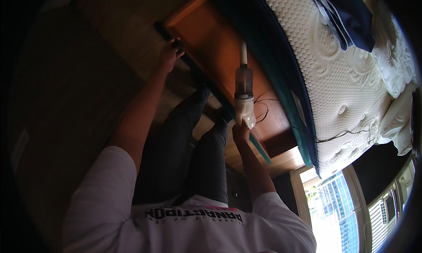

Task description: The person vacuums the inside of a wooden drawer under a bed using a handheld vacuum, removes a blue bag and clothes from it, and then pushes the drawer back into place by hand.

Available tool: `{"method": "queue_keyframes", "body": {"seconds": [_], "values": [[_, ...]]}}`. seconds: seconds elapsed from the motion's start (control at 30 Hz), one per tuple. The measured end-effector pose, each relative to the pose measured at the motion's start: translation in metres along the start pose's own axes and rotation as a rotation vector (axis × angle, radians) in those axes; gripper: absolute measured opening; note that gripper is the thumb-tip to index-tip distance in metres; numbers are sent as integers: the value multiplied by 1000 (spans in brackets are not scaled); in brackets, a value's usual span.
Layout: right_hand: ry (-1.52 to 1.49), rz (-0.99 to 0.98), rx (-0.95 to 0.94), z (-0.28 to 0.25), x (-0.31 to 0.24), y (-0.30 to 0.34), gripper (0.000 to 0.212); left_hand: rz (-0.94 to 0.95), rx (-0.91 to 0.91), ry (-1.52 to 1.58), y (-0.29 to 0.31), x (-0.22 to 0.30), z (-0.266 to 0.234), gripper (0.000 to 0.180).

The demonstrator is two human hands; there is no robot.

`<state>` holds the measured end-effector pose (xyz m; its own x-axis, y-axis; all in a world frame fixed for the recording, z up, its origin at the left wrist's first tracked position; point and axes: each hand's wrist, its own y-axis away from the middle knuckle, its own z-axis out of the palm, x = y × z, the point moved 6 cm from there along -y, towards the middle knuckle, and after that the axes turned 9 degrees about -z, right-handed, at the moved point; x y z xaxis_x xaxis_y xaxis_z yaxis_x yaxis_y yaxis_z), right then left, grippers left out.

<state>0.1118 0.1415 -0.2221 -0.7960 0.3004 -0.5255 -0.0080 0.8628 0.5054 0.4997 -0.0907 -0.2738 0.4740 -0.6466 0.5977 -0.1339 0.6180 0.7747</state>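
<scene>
My right hand [240,132] is closed round the handle end of a white handheld vacuum cleaner [244,105] with a smoky clear dust cup. Its pale tube points away from me, over the orange-brown bottom of a wooden drawer or tray [211,46] beside the bed. At the drawer's dark outer edge, my left hand [169,55] has its fingers curled round a small black object [178,45]. Shadow hides what that object is. A thin dark cord [263,112] loops next to the vacuum cleaner.
A cream quilted mattress [325,77] on a green and navy base [281,83] stands at the right. Dark folded cloth [347,20] and white pillows [395,116] lie on it. My legs [176,134] are close to the drawer. A bright glazed door [334,209] is at lower right.
</scene>
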Motion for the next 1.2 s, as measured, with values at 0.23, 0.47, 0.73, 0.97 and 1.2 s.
{"method": "queue_keyframes", "body": {"seconds": [0.23, 0.47, 0.73, 0.97, 1.2], "values": [[54, 347, -409, -56, -31, 71, 50, 261, 296, -685, -87, 23, -7, 35], [140, 266, -466, -126, -46, 76, 49, 433, 432, -1082, -177, -13, -60, 25], [146, 498, -454, -164, 27, 185, 43, 97, 365, -1850, -197, -18, -7, 31], [108, 621, -373, -185, 71, 260, 40, -22, 447, -1602, -221, -27, -29, 43], [95, 556, -340, -168, 76, 283, 40, 827, 426, -1366, -129, 42, 53, 30]]}}
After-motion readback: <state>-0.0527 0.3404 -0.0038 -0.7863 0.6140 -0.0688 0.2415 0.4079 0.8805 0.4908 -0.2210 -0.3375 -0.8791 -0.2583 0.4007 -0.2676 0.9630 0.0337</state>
